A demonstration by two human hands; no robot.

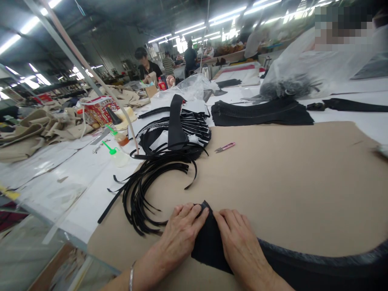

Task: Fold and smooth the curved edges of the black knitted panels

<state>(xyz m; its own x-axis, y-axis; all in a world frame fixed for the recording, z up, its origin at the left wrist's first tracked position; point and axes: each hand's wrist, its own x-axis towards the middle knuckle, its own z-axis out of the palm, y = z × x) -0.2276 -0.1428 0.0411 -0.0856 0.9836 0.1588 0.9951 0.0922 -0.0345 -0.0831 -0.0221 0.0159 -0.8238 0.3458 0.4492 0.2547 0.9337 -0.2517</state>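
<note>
**Hands.** The left hand (182, 231) and right hand (242, 244) lie side by side at the near edge of the surface. Both are palm down with the fingers extended and flat. Neither pinches anything. Both press on a black fabric piece with a pointed upper corner (209, 242).

**Location of piece.** It lies between the two hands and partly beneath them, on the tan cardboard sheet (287, 182) that covers the white surface (91, 190). The point faces away from the person.

**Axis.** The fabric appears to run on into a long black curved band (318, 258) sweeping along the near edge to the person's right (the join is hidden under the right hand). The long axis therefore runs left to right, with the bulk on the right. The right hand is nearer the band, and the left fingertips sit at the pointed end.

**Surroundings.** A heap of thin black curved strips (145, 190) lies just beyond the left hand; contact cannot be determined. Pink thread snips (224, 147) rest well apart on the cardboard. A stack of black cut panels (260, 113) lies farther back.
</note>
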